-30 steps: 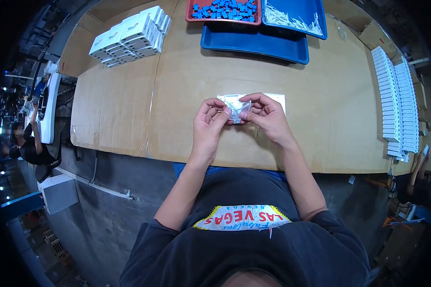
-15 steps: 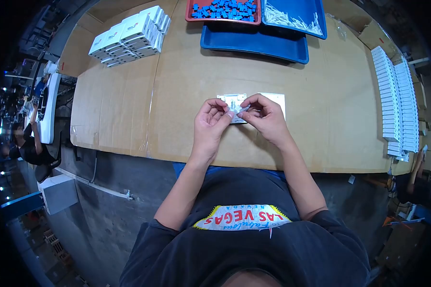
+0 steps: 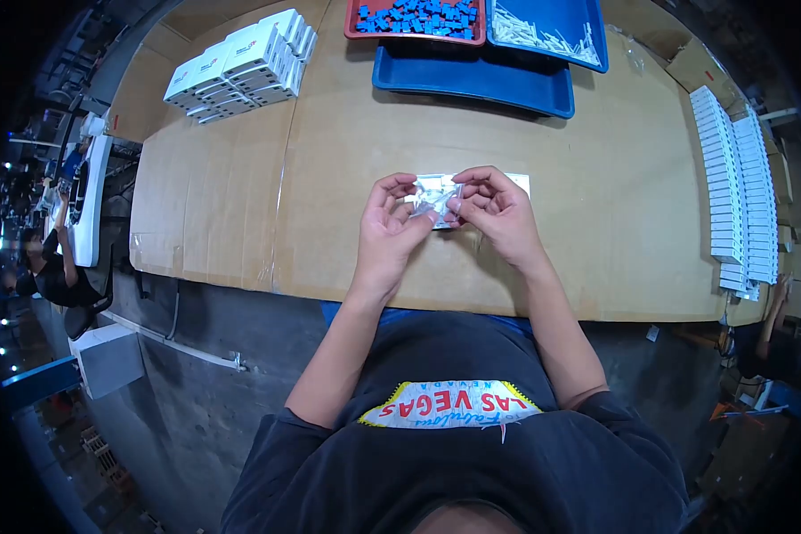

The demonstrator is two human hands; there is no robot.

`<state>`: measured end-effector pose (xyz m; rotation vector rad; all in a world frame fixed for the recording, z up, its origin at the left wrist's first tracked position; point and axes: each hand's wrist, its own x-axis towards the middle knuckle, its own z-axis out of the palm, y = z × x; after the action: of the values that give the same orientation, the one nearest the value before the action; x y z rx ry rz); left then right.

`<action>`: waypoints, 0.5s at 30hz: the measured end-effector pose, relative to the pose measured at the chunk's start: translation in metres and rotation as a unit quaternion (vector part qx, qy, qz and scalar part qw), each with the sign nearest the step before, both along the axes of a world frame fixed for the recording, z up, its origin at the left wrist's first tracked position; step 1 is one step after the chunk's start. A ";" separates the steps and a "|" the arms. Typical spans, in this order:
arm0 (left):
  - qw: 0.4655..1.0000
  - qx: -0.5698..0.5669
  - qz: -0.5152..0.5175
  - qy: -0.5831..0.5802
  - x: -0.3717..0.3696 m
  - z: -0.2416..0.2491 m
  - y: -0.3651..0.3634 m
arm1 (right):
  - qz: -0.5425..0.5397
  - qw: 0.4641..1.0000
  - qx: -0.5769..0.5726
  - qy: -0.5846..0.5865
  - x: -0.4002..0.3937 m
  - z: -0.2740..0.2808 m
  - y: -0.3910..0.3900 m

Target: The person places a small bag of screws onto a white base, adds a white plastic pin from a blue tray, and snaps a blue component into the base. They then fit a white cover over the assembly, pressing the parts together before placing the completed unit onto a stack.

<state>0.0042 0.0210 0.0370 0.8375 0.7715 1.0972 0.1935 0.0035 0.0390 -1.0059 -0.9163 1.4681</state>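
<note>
Between both hands is a small clear plastic bag point(image 3: 437, 198), crinkled and shiny, with pale contents I cannot make out. My left hand point(image 3: 392, 221) pinches its left side between thumb and fingers. On the opposite side, my right hand point(image 3: 500, 218) grips the bag with thumb and curled fingers. Below and behind the bag lies a flat white piece point(image 3: 521, 185), mostly covered by my right hand. What else lies directly under the bag is hidden.
Beyond my hands stand a blue tray point(image 3: 472, 86), a red tray point(image 3: 356, 34) of blue parts and another blue tray point(image 3: 601, 49) of white sticks. White boxes point(image 3: 240, 67) are stacked far left, more boxes point(image 3: 725, 187) right. A seated person point(image 3: 58, 267) is at left.
My fingers have shifted on the plastic bag, which now looks more spread out and faces up. My right hand's fingers have moved slightly up, covering more of the white piece.
</note>
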 end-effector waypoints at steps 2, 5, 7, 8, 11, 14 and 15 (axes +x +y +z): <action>1.000 0.011 -0.020 0.014 0.002 0.010 -0.002 | 0.005 1.000 0.028 -0.003 -0.001 -0.004 0.001; 0.998 0.038 -0.024 0.050 0.001 0.006 0.000 | 0.025 0.999 0.029 -0.010 0.001 -0.005 0.001; 0.996 0.030 -0.031 0.073 -0.002 0.004 0.002 | 0.007 0.999 0.029 -0.018 0.000 -0.005 0.001; 0.995 0.027 -0.034 0.085 -0.003 0.004 0.002 | -0.001 0.999 0.028 -0.021 0.000 -0.005 0.001; 0.991 0.068 -0.030 0.115 -0.002 0.001 0.000 | -0.004 0.999 0.030 -0.021 0.000 -0.004 0.001; 0.995 0.013 -0.060 0.078 -0.005 0.002 0.001 | 0.005 0.999 0.021 -0.049 0.004 -0.005 0.001; 0.994 0.006 -0.066 0.084 -0.006 0.000 0.004 | 0.018 0.997 0.022 -0.068 0.007 -0.006 0.001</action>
<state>-0.0022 0.0246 0.0373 0.9858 0.8386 0.9232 0.2004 0.0044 0.0334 -1.0714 -1.0660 1.4163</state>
